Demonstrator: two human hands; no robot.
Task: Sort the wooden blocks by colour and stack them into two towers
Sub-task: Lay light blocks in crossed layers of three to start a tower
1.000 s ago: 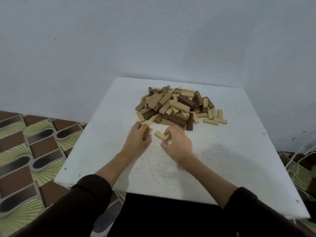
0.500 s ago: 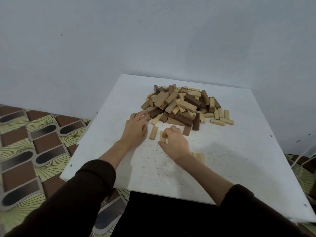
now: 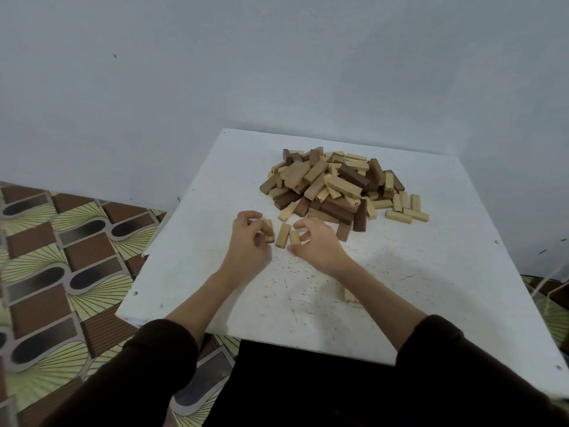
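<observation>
Wall [image 3: 277,57]: plain pale blue-grey, filling the upper half of the view behind the table.
Floor [image 3: 61,257]: patterned tiles in brown, green and black, seen at left and at the far right edge.
Table [image 3: 431,288]: white square top, scuffed and speckled, far edge close to the wall.
Sleeves [image 3: 147,359]: dark, pushed up; both bare forearms reach in over the near edge.
Pile [image 3: 332,183]: loose heap of wooden blocks, pale and dark brown mixed, on the far half of the table.
Stray blocks [image 3: 406,211]: a few pale ones lying flat at the pile's right edge.
Left hand [image 3: 248,245]: just this side of the pile, fingers curled round the left pale block [image 3: 269,231].
Right hand [image 3: 320,241]: close beside the left one, thumb and fingers pinching the right pale block [image 3: 294,237].
Middle pale block [image 3: 283,235]: flat on the table between the two hands, lengthwise away from the person.
Hidden pale block [image 3: 351,295]: mostly behind the right forearm, on the table's near half.
</observation>
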